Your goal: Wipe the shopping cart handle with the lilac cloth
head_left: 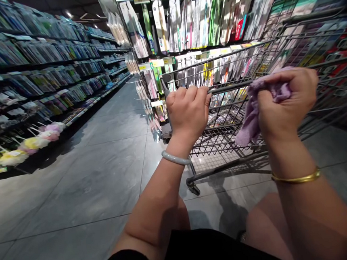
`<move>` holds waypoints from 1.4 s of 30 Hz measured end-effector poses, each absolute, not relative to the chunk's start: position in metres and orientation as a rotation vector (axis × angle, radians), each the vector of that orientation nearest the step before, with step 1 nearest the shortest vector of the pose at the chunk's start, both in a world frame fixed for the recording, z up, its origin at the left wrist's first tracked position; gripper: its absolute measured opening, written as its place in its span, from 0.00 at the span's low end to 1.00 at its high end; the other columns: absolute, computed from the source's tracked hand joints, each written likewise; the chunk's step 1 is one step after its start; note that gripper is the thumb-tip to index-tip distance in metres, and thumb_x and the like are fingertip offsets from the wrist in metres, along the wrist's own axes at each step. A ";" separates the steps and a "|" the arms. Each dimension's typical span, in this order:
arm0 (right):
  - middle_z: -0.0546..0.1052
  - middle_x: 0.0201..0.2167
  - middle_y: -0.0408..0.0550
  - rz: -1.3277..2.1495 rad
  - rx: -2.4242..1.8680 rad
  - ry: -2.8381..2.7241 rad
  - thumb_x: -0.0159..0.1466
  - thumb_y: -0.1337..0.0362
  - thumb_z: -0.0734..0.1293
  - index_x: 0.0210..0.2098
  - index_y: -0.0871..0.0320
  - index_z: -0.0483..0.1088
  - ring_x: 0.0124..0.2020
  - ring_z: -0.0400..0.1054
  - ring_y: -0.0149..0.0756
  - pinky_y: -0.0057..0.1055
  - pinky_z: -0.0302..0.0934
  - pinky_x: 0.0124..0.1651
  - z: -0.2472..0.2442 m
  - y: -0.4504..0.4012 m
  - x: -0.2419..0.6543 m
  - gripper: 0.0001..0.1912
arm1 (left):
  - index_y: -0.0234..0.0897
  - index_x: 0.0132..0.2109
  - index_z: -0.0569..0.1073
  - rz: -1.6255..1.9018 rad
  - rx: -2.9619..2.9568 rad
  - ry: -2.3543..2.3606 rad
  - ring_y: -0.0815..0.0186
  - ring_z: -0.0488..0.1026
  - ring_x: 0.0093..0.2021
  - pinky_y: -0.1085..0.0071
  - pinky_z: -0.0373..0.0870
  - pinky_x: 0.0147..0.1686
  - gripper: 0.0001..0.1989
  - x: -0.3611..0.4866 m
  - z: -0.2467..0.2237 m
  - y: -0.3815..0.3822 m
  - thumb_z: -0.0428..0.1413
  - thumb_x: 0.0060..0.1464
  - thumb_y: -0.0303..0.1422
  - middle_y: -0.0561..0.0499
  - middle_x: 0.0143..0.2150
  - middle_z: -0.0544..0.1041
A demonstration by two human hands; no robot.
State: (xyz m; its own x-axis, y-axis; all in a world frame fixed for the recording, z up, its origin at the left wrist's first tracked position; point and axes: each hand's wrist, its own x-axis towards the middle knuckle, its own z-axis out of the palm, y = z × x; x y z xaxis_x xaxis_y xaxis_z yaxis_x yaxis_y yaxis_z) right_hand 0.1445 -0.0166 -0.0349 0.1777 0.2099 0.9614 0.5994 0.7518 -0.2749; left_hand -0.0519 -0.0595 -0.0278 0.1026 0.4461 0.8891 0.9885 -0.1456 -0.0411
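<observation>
A metal shopping cart [222,136] stands in front of me, its wire basket angled to the right. My left hand [188,110] is wrapped over the left end of the cart's top rail [227,88], knuckles up. Farther right, my right hand [289,99] is closed around a bunched purple cloth [247,123]. One end of the cloth hangs down beside the rail, against the wire basket. Whether the right hand also touches the rail is hidden by the cloth.
A rack of packaged toothbrushes [188,23] stands close behind the cart. Shelves of packaged goods [48,52] line the left side of an aisle, with pastel bath puffs [31,142] hanging low. A cart wheel [193,188] rests on the grey tiled floor [84,190].
</observation>
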 end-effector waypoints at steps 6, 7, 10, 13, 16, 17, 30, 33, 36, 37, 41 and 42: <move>0.75 0.40 0.43 -0.235 -0.581 -1.675 0.57 0.73 0.66 0.38 0.49 0.71 0.48 0.68 0.37 0.40 0.64 0.54 -0.040 -0.034 0.110 0.13 | 0.45 0.50 0.76 -0.967 -1.656 -1.417 0.55 0.69 0.44 0.54 0.55 0.48 0.17 -0.052 -0.028 -0.061 0.43 0.70 0.40 0.49 0.41 0.79; 0.75 0.40 0.43 -0.220 -0.563 -1.668 0.57 0.73 0.66 0.38 0.49 0.71 0.48 0.68 0.37 0.40 0.64 0.55 -0.038 -0.036 0.108 0.13 | 0.45 0.49 0.76 -0.962 -1.655 -1.416 0.55 0.69 0.44 0.54 0.55 0.48 0.17 -0.052 -0.027 -0.061 0.44 0.70 0.40 0.49 0.40 0.79; 0.74 0.38 0.44 -0.198 -0.543 -1.518 0.55 0.76 0.67 0.37 0.52 0.71 0.48 0.68 0.36 0.40 0.63 0.56 -0.027 -0.035 0.113 0.14 | 0.45 0.49 0.76 -0.951 -1.646 -1.409 0.55 0.69 0.44 0.55 0.56 0.47 0.16 -0.052 -0.027 -0.060 0.44 0.70 0.40 0.49 0.40 0.79; 0.70 0.40 0.46 -0.267 -0.587 -1.351 0.56 0.74 0.68 0.38 0.54 0.71 0.51 0.66 0.39 0.44 0.61 0.58 -0.023 -0.022 0.127 0.13 | 0.45 0.49 0.76 -0.949 -1.642 -1.398 0.56 0.70 0.44 0.55 0.56 0.47 0.17 -0.051 -0.026 -0.060 0.43 0.70 0.40 0.50 0.40 0.79; 0.66 0.45 0.50 -0.331 -0.651 -1.325 0.60 0.65 0.69 0.43 0.54 0.71 0.56 0.61 0.44 0.50 0.58 0.61 -0.031 -0.012 0.128 0.12 | 0.44 0.49 0.76 -0.956 -1.654 -1.401 0.56 0.70 0.44 0.55 0.56 0.47 0.17 -0.051 -0.027 -0.061 0.43 0.70 0.40 0.49 0.40 0.79; 0.64 0.47 0.51 -0.344 -0.672 -1.350 0.60 0.62 0.70 0.45 0.54 0.70 0.57 0.60 0.45 0.51 0.57 0.62 -0.035 -0.012 0.126 0.14 | 0.44 0.49 0.76 -0.961 -1.659 -1.408 0.56 0.70 0.44 0.55 0.56 0.47 0.18 -0.052 -0.027 -0.061 0.43 0.70 0.40 0.49 0.40 0.79; 0.72 0.46 0.47 -0.322 -0.742 -1.438 0.53 0.73 0.68 0.48 0.52 0.70 0.51 0.66 0.41 0.45 0.63 0.57 -0.039 -0.007 0.141 0.23 | 0.44 0.50 0.76 -0.962 -1.674 -1.428 0.55 0.69 0.44 0.54 0.55 0.48 0.18 -0.052 -0.027 -0.060 0.42 0.70 0.39 0.48 0.40 0.79; 0.74 0.45 0.44 -0.283 -0.632 -1.632 0.53 0.73 0.67 0.47 0.50 0.70 0.50 0.67 0.38 0.41 0.64 0.55 -0.041 -0.025 0.119 0.22 | 0.44 0.51 0.76 -0.972 -1.684 -1.432 0.54 0.68 0.45 0.53 0.55 0.49 0.17 -0.051 -0.027 -0.061 0.43 0.70 0.40 0.48 0.41 0.79; 0.75 0.45 0.42 -0.275 -0.540 -1.773 0.52 0.72 0.68 0.48 0.47 0.69 0.50 0.67 0.38 0.41 0.64 0.57 -0.042 -0.033 0.105 0.25 | 0.45 0.51 0.75 -0.967 -1.676 -1.433 0.54 0.68 0.45 0.53 0.56 0.49 0.16 -0.051 -0.027 -0.062 0.44 0.69 0.40 0.48 0.41 0.79; 0.75 0.45 0.42 -0.284 -0.547 -1.751 0.52 0.73 0.68 0.48 0.47 0.69 0.50 0.67 0.39 0.41 0.63 0.57 -0.041 -0.032 0.106 0.25 | 0.46 0.50 0.75 -0.964 -1.672 -1.434 0.54 0.68 0.45 0.53 0.56 0.49 0.16 -0.051 -0.027 -0.062 0.44 0.69 0.40 0.48 0.41 0.79; 0.72 0.45 0.47 -0.329 -0.668 -1.441 0.55 0.74 0.66 0.48 0.50 0.70 0.53 0.65 0.43 0.46 0.61 0.58 -0.036 -0.015 0.132 0.22 | 0.47 0.50 0.76 -0.974 -1.693 -1.442 0.54 0.69 0.45 0.53 0.56 0.48 0.18 -0.052 -0.027 -0.062 0.42 0.70 0.40 0.48 0.41 0.79; 0.72 0.45 0.48 -0.333 -0.695 -1.378 0.55 0.74 0.66 0.48 0.51 0.70 0.54 0.64 0.44 0.47 0.60 0.59 -0.035 -0.012 0.138 0.22 | 0.48 0.49 0.76 -0.978 -1.703 -1.442 0.54 0.69 0.46 0.52 0.56 0.48 0.18 -0.052 -0.027 -0.062 0.42 0.70 0.40 0.47 0.42 0.79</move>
State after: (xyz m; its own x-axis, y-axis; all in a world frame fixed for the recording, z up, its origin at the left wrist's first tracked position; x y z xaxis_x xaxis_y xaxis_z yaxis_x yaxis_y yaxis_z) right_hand 0.1382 -0.0117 -0.0346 0.1871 0.1764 0.9664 0.5985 0.7596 -0.2545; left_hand -0.0519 -0.0617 -0.0266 0.0991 0.4687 0.8778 0.9889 -0.1442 -0.0346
